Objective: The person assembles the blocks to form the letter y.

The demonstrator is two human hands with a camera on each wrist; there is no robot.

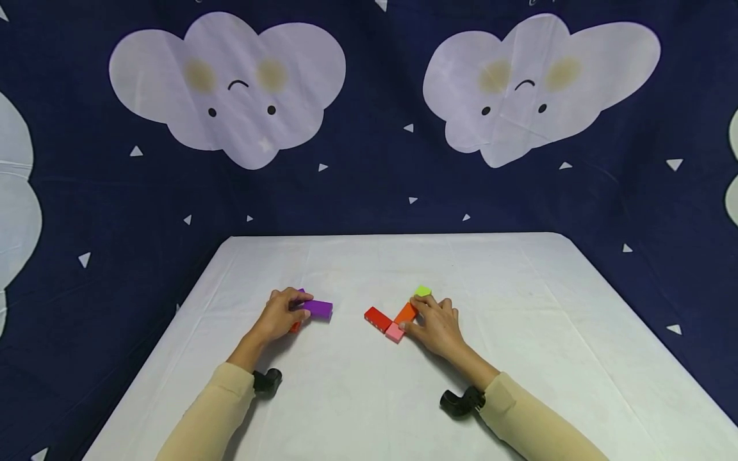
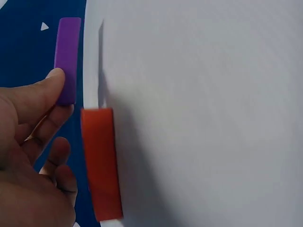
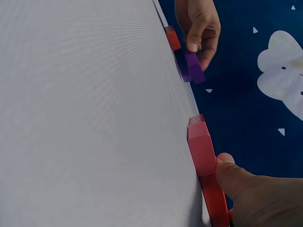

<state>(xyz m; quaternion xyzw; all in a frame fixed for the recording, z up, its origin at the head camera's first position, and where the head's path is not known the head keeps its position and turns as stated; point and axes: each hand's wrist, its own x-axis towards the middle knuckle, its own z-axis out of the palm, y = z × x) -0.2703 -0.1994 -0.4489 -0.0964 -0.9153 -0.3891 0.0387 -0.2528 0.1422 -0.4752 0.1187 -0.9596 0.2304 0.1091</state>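
Note:
My left hand (image 1: 281, 314) pinches a purple block (image 1: 319, 310) between thumb and fingers. It is raised over the table, as the left wrist view shows. A red-orange block (image 2: 102, 165) lies just nearer than that hand. Beneath the held one, another purple block (image 3: 182, 66) shows in the right wrist view. My right hand (image 1: 441, 325) grips an orange block (image 1: 406, 313), thumb at its near end, fingers at the far end. That orange piece meets a pink block (image 1: 394, 332) at a corner. A lime green block (image 1: 423, 291) sits by the right fingertips, partly hidden.
A red block (image 1: 377, 319) with pale marks on its side touches the pink one, forming a V with the orange. All lie on a white-covered table (image 1: 346, 397). Behind hangs a dark blue cloth (image 1: 369, 115) with clouds and triangles.

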